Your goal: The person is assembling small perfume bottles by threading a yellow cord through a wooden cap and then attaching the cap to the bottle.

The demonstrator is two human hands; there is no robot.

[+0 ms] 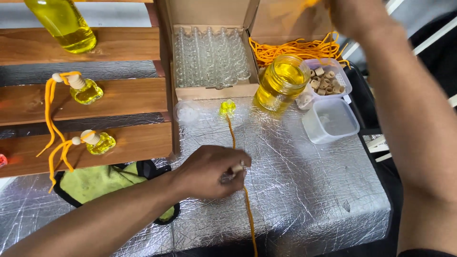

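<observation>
**Cord and cap in my left hand over the foil-covered table**

My left hand (212, 172) was closed in a pinch on a small wooden cap (236, 167) threaded on an orange cord (232, 135). The cord ran from a small yellow-filled bottle (227, 107) lying on the silver foil table cover (304, 190), through my fingers, and down off the near edge of the view. My right hand (354, 14) was raised at the top edge, near a heap of orange cords (290, 47); its fingers were cut off by the frame, so I cannot tell its grip.

Noted nearby: a glass jar of yellow liquid (282, 81) just right of the bottle, a cardboard box of empty glass bottles (210, 57) behind it, a tub of wooden caps (328, 78), an empty plastic tub (332, 121), two finished bottles with cords on wooden shelves (124, 97), and a green cloth (95, 183) under my forearm
</observation>
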